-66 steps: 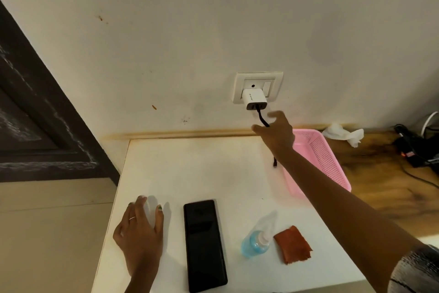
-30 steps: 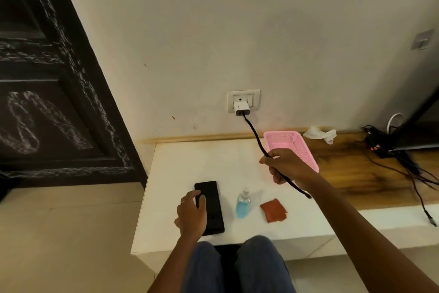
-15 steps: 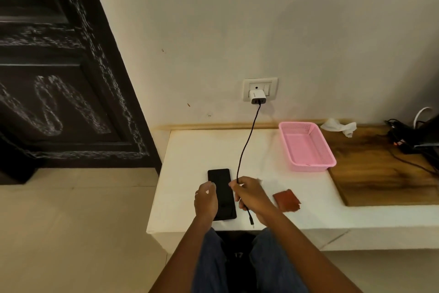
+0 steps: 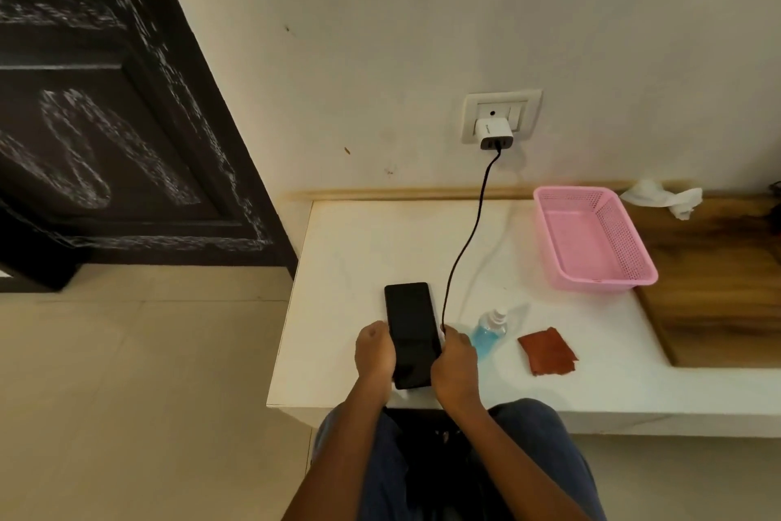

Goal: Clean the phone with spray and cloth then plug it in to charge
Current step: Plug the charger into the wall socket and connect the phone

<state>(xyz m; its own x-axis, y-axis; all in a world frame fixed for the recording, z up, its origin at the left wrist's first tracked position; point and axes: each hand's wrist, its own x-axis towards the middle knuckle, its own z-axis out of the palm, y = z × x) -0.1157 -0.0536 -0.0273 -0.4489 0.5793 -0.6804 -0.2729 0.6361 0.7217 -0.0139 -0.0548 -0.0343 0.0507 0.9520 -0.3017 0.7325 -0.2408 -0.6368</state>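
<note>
Now, phone (image 4: 410,332): flat on table (image 4: 363,250), near edge.
Left hand (image 4: 374,353): fingers curled against phone's side.
Right hand (image 4: 455,364): pinches cable (image 4: 467,241) (plug hidden).
Risk: taut cable drags phone; misaligned plug jams.

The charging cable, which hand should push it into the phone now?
Probably the right hand: it already grips the charging cable beside the phone. The left hand grips the phone's other edge, well placed to steady it.
</note>
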